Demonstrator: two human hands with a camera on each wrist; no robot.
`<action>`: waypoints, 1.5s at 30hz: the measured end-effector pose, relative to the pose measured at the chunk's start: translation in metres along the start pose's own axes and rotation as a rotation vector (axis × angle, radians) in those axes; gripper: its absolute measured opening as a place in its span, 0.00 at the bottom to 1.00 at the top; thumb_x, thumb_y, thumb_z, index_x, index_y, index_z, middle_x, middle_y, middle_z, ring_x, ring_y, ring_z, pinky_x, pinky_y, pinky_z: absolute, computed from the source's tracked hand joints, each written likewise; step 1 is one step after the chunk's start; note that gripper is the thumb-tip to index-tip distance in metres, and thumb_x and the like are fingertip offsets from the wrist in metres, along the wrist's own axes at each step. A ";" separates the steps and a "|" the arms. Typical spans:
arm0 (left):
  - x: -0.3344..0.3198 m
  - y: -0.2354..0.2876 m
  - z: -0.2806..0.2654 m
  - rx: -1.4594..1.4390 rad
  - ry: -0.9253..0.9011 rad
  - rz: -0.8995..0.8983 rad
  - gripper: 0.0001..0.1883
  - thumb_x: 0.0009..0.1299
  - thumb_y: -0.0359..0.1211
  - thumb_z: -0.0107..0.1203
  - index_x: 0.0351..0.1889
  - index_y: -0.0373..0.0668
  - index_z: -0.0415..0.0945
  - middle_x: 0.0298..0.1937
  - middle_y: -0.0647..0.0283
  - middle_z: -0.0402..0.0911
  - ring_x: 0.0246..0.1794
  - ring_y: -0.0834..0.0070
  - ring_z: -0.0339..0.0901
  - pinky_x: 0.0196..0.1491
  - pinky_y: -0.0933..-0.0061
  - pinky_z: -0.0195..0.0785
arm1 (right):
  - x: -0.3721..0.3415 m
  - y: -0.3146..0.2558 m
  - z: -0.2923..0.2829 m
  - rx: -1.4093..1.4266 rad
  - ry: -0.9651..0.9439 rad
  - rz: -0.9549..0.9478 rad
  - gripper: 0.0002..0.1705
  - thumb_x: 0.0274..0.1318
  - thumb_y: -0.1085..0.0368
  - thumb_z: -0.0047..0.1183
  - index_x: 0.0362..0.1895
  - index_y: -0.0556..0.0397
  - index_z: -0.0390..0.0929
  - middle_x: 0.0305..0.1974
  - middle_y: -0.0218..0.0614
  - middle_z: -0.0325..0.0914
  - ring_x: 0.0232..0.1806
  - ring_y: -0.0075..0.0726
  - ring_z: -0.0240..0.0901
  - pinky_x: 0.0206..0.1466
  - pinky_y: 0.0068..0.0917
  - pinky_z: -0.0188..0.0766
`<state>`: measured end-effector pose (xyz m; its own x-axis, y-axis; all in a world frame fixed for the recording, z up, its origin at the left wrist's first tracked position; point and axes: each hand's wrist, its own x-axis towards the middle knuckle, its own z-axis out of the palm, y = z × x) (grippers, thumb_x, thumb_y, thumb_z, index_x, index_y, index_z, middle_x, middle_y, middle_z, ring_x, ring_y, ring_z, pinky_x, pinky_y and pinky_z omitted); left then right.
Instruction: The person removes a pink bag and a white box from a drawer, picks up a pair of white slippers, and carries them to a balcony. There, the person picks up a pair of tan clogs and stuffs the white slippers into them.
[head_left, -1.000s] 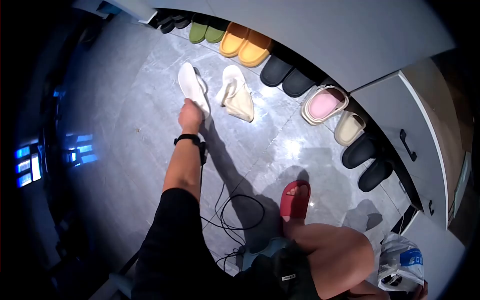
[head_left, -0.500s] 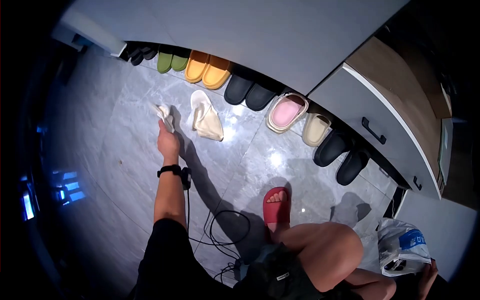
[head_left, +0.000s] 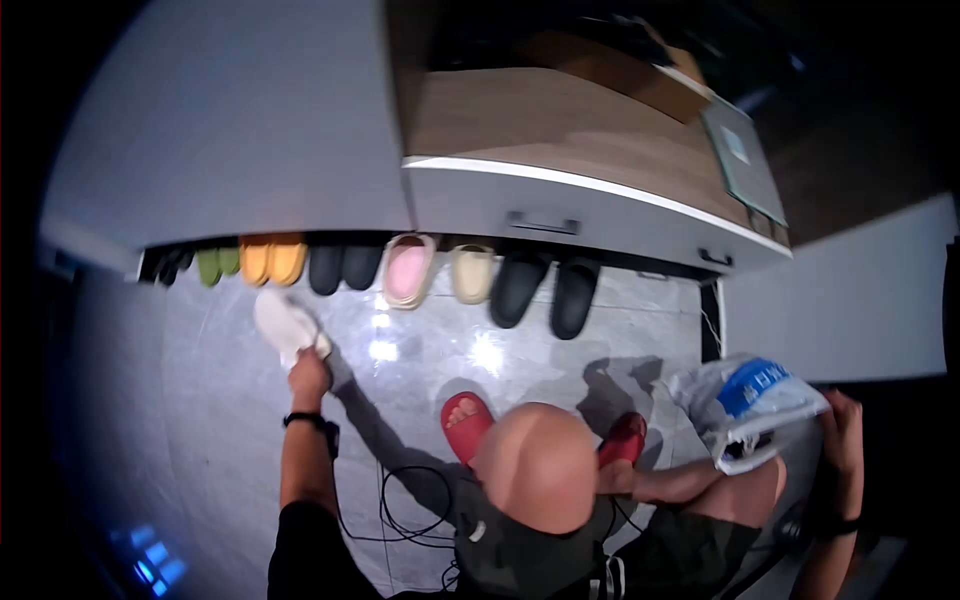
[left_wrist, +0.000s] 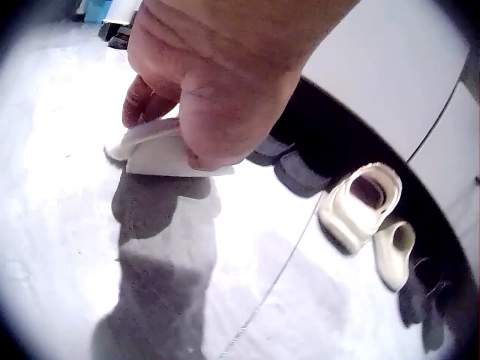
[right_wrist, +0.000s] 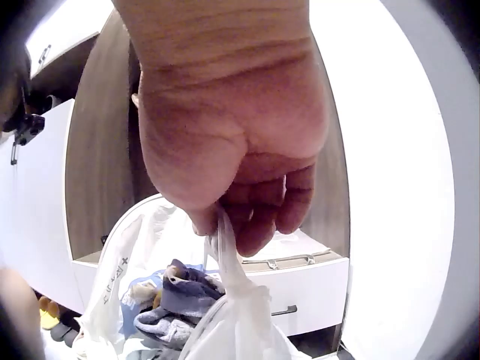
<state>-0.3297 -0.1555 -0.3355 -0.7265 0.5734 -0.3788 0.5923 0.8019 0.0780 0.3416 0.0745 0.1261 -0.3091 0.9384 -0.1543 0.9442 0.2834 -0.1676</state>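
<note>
A glossy grey tiled floor (head_left: 215,430) runs up to the foot of a pale cabinet (head_left: 260,130). My left hand (head_left: 310,378) reaches down near that floor, thumb and fingers pinching a soft-looking white piece (head_left: 280,320), which stretches out just ahead of the fingertips. The left wrist view shows it as folded pale layers; whether this is one piece or two overlapping, I cannot tell.

Beyond the hand, footwear lines the cabinet's base: green slippers (head_left: 218,264) ahead and slightly left, orange slippers (head_left: 257,262) straight ahead, then dark slippers (head_left: 324,268) ahead and to the right. My red sandals (head_left: 467,428) are right of the hand, on my feet.

Well to the right, my right hand (head_left: 845,430) grips the edge of a white plastic bag (head_left: 690,395). Grey-blue cloth (right_wrist: 187,296) shows inside, below that hand.

Half a second ago a second white piece lay apart, right of my left hand; now white shows only at that hand. I judge the pieces may be gathered together there, with the bag also held.
</note>
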 end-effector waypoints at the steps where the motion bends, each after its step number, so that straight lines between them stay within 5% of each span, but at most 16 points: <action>1: -0.008 0.004 -0.014 -0.032 0.011 -0.048 0.18 0.64 0.38 0.49 0.50 0.43 0.73 0.54 0.47 0.76 0.45 0.44 0.78 0.48 0.47 0.70 | 0.002 0.010 -0.001 0.035 0.007 -0.014 0.06 0.54 0.73 0.48 0.31 0.64 0.75 0.25 0.45 0.74 0.26 0.35 0.70 0.33 0.28 0.67; 7: -0.035 -0.082 -0.027 -0.297 0.273 0.020 0.14 0.60 0.35 0.48 0.40 0.35 0.70 0.39 0.40 0.78 0.40 0.41 0.75 0.44 0.51 0.68 | 0.028 0.047 0.024 0.106 -0.088 -0.007 0.05 0.54 0.74 0.51 0.34 0.63 0.76 0.23 0.45 0.72 0.25 0.36 0.71 0.32 0.29 0.68; 9: -0.026 -0.135 -0.033 -0.339 0.244 0.021 0.13 0.60 0.33 0.49 0.40 0.35 0.70 0.36 0.44 0.78 0.36 0.49 0.76 0.44 0.55 0.69 | 0.052 0.055 0.042 0.128 -0.197 0.008 0.05 0.54 0.73 0.52 0.35 0.61 0.77 0.24 0.45 0.73 0.25 0.39 0.71 0.32 0.29 0.68; 12: -0.041 -0.147 -0.089 -0.315 0.158 0.108 0.19 0.61 0.30 0.48 0.52 0.37 0.66 0.37 0.52 0.78 0.38 0.66 0.77 0.40 0.63 0.71 | 0.104 0.066 0.068 0.145 -0.376 -0.033 0.05 0.55 0.71 0.53 0.36 0.59 0.78 0.25 0.46 0.75 0.26 0.45 0.72 0.33 0.31 0.69; 16: -0.046 -0.117 -0.154 -0.355 -0.085 0.081 0.36 0.65 0.29 0.46 0.74 0.45 0.50 0.49 0.52 0.77 0.46 0.64 0.76 0.48 0.66 0.73 | 0.150 0.093 0.111 0.215 -0.532 -0.195 0.05 0.56 0.69 0.54 0.35 0.56 0.79 0.29 0.46 0.78 0.28 0.52 0.73 0.34 0.36 0.70; 19: -0.054 -0.035 -0.192 -0.208 -0.256 0.030 0.33 0.68 0.30 0.43 0.73 0.42 0.52 0.58 0.50 0.74 0.54 0.61 0.73 0.56 0.64 0.68 | 0.159 0.118 0.141 0.244 -0.590 -0.191 0.06 0.56 0.67 0.55 0.36 0.55 0.79 0.29 0.47 0.78 0.30 0.54 0.74 0.35 0.39 0.71; 20: -0.058 -0.015 -0.200 -0.214 -0.296 0.056 0.32 0.69 0.32 0.43 0.72 0.41 0.53 0.57 0.50 0.74 0.53 0.61 0.73 0.56 0.64 0.67 | 0.158 0.119 0.142 0.231 -0.638 -0.063 0.06 0.55 0.66 0.56 0.37 0.54 0.80 0.29 0.48 0.78 0.32 0.55 0.75 0.36 0.40 0.71; 24: -0.071 0.036 -0.206 -0.290 -0.415 0.155 0.28 0.72 0.37 0.43 0.71 0.40 0.57 0.54 0.52 0.76 0.53 0.62 0.73 0.57 0.64 0.67 | 0.126 0.142 0.144 0.220 -0.604 -0.049 0.07 0.54 0.69 0.56 0.38 0.54 0.79 0.33 0.47 0.78 0.36 0.55 0.75 0.37 0.40 0.71; 28: -0.096 0.028 -0.242 -0.354 -0.576 0.102 0.29 0.68 0.30 0.47 0.69 0.40 0.59 0.47 0.55 0.79 0.47 0.65 0.75 0.53 0.65 0.69 | 0.078 0.163 0.120 0.337 -0.714 0.114 0.08 0.54 0.72 0.55 0.40 0.55 0.79 0.33 0.48 0.78 0.35 0.56 0.74 0.37 0.36 0.71; 31: -0.133 0.011 -0.268 -0.485 -0.595 0.055 0.31 0.65 0.27 0.48 0.69 0.41 0.60 0.52 0.53 0.77 0.51 0.65 0.74 0.55 0.64 0.68 | 0.029 0.178 0.100 0.391 -0.773 0.277 0.08 0.56 0.71 0.55 0.40 0.56 0.78 0.32 0.49 0.78 0.31 0.53 0.74 0.37 0.33 0.71; 36: -0.183 -0.002 -0.310 -0.121 -0.530 -0.066 0.27 0.65 0.28 0.44 0.65 0.39 0.65 0.60 0.53 0.73 0.59 0.63 0.70 0.62 0.65 0.61 | -0.024 0.178 0.065 0.267 -0.918 0.491 0.07 0.59 0.69 0.53 0.40 0.58 0.77 0.27 0.48 0.75 0.26 0.36 0.71 0.36 0.29 0.70; 39: -0.211 -0.007 -0.332 -0.164 -0.533 0.037 0.27 0.64 0.28 0.43 0.65 0.40 0.65 0.59 0.53 0.73 0.59 0.63 0.70 0.62 0.65 0.62 | -0.053 0.178 0.045 0.349 -0.880 0.507 0.07 0.59 0.69 0.53 0.40 0.58 0.77 0.27 0.47 0.75 0.26 0.33 0.70 0.36 0.28 0.70; 45: -0.259 -0.004 -0.396 -0.035 -0.446 0.065 0.28 0.62 0.27 0.41 0.63 0.38 0.66 0.57 0.53 0.74 0.57 0.64 0.71 0.60 0.67 0.64 | -0.086 0.169 -0.001 0.312 -0.955 0.546 0.09 0.58 0.68 0.53 0.42 0.55 0.78 0.32 0.51 0.77 0.31 0.41 0.76 0.38 0.31 0.71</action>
<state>-0.2816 -0.2406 0.1277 -0.4626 0.5008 -0.7315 0.6143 0.7760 0.1428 0.5275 0.0417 0.1120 0.0481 0.3503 -0.9354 0.9508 -0.3030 -0.0646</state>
